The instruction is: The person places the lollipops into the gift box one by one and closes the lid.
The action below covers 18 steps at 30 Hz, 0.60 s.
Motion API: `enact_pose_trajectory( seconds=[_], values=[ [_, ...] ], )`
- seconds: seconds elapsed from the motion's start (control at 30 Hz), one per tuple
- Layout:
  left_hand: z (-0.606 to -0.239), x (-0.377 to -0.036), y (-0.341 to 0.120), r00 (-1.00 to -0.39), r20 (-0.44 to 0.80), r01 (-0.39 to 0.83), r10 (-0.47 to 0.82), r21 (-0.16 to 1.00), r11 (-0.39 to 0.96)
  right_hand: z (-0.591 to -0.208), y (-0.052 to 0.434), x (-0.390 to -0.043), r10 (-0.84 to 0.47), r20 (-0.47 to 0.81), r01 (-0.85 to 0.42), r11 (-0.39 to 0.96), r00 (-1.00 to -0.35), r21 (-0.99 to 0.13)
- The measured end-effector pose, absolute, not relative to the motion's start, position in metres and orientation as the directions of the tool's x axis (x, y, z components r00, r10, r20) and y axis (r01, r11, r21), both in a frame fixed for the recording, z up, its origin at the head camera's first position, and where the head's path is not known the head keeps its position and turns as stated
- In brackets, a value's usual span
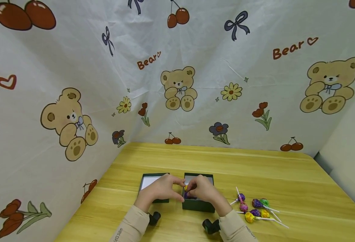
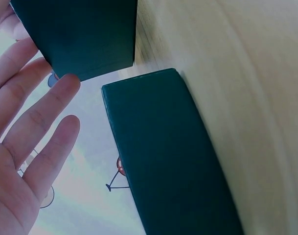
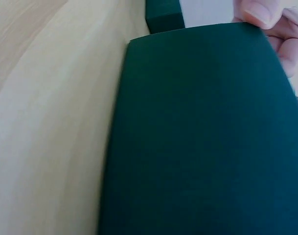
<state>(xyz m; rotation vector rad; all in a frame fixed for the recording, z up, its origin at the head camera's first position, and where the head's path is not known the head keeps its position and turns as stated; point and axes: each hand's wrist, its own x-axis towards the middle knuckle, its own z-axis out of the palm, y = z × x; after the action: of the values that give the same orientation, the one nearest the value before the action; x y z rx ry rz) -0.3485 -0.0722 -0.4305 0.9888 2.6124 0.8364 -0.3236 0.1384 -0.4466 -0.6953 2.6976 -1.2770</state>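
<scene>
- Two dark green boxy pieces on the wooden table (image 1: 256, 168): the open box (image 1: 198, 203) and its lid (image 1: 148, 183), white inside, just left of it.
- Both hands meet over the box; left hand (image 1: 162, 189) and right hand (image 1: 202, 189) pinch a yellow-wrapped lolly (image 1: 185, 187) at the box's left wall.
- About six loose lollipops (image 1: 254, 207) lie right of the box.
- Backdrop cloth (image 1: 74, 67) reads "Bear", twice; three teddy bears printed on it.

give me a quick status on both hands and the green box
Left hand and right hand meet over the open green box, pinching a yellow lollipop. Lid lies beside it, left. Loose lollipops right, clear of the work.
</scene>
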Motion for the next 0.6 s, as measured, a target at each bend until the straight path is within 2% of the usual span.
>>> enact_pose_trajectory(
  seconds=[0.4, 0.6],
  values=[
    [-0.428, -0.349, -0.072, -0.749, -0.019, 0.529, 0.662, 0.584, 0.615, -0.419, 0.161, -0.322, -0.436, 0.146, -0.362, 0.466, -0.888, -0.808],
    [-0.430, -0.349, -0.071, -0.758, -0.028, 0.508, 0.651, 0.599, 0.619, -0.412, 0.189, -0.321, -0.395, 0.127, -0.305, 0.429, -0.910, -0.850]
  ],
)
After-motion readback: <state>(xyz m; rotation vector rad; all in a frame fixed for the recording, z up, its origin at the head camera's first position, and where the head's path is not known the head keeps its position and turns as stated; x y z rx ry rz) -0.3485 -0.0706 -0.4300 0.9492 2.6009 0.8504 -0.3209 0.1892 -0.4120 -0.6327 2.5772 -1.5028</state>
